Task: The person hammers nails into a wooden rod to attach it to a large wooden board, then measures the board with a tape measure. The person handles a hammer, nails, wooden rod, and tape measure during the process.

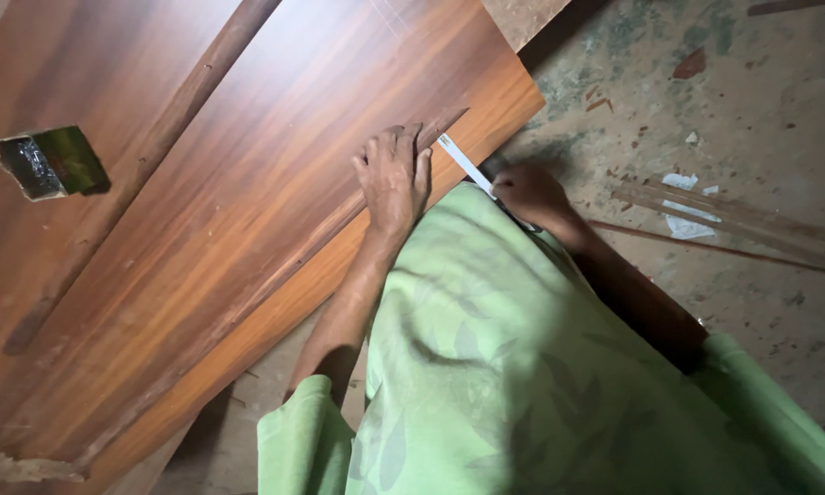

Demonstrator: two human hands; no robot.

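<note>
Left hand (394, 176) lies flat, fingers spread, pinning the wood panel (247, 202) on the floor, right hand (527, 192) closed around a white ruler (467, 165) at its right edge, no cut showing there yet.

The floor (760, 101) is bare grey concrete, stained greenish in patches and dusted with grit. Bits of white paper (682, 203) and small reddish chips (690, 64) lie scattered on it. Just beside the paper, thin wooden strips (751, 220) run slantwise toward the right edge. Well left of the paper, at the far left, a dark rectangular hole (48, 163) shows something glossy and green inside. Light is dim and even, with soft shadow on the floor above the paper.
</note>
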